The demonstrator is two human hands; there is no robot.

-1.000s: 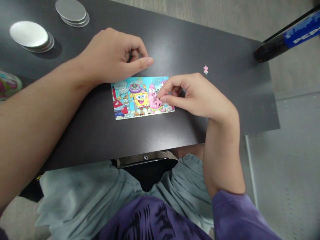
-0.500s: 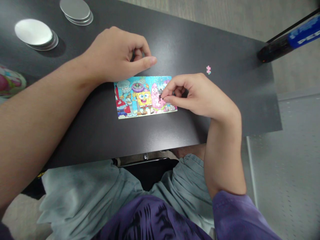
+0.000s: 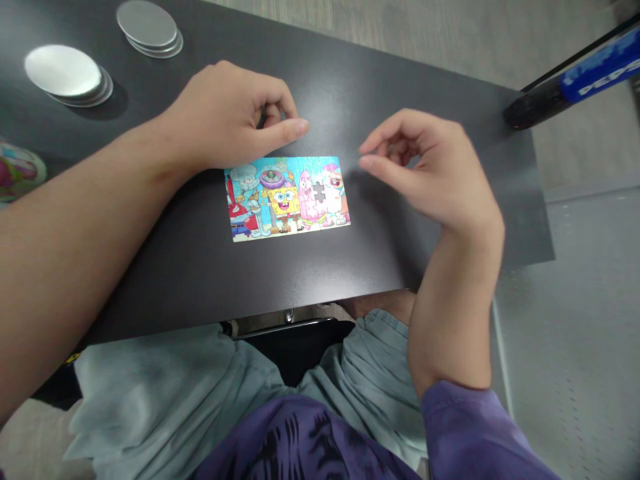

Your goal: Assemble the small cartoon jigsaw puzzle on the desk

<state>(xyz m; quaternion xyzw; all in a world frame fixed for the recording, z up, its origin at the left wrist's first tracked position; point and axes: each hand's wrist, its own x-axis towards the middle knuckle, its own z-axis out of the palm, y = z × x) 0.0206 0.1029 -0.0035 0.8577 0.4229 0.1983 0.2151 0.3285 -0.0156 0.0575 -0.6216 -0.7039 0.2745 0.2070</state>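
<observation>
A colourful cartoon jigsaw puzzle (image 3: 285, 200) lies flat on the dark table (image 3: 280, 280), with one dark piece-shaped gap in its right part, beside the pink figure. My left hand (image 3: 245, 117) rests at the puzzle's upper left edge, fingers curled, thumb stretched out and apart from them, nothing in it. To the right of the puzzle, my right hand (image 3: 430, 163) hovers over the table with thumb and forefinger tips close but apart. No piece shows between them. The loose pink piece is not visible; the hand covers that part of the table.
Two stacks of round silver discs (image 3: 63, 70) (image 3: 147, 23) stand at the upper left. A colourful container (image 3: 20, 170) is at the left edge. A dark bottle with a blue label (image 3: 540, 107) lies across the table's right end.
My right hand has moved off the puzzle, up and to the right, uncovering the gap and over where the loose pink piece lay. My left hand has barely moved.
</observation>
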